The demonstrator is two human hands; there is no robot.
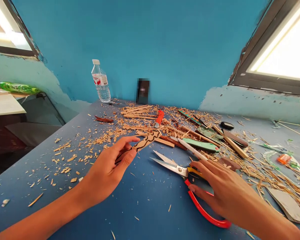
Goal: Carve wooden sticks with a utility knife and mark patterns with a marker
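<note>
My left hand [110, 166] is closed round a flat strip of pale wood [148, 140] with dark wavy lines along it; the strip points up and to the right. My right hand [220, 183] lies over the handles of large scissors [181, 170], thumb at the red loop and fingers at the yellowish part. The scissor blades are parted and point left, below the wood strip. Beyond the scissors lies a green-handled cutter [200, 145]. A red cutter [159, 118] rests among the shavings farther back.
Wood shavings [110, 135] litter the blue table [130, 206]. A water bottle [101, 83] stands at the back left by the blue wall [165, 43]. Wooden sticks [140, 111], a black mouse-like object [227, 125] and a piece of sandpaper-like sheet [288, 203] lie about.
</note>
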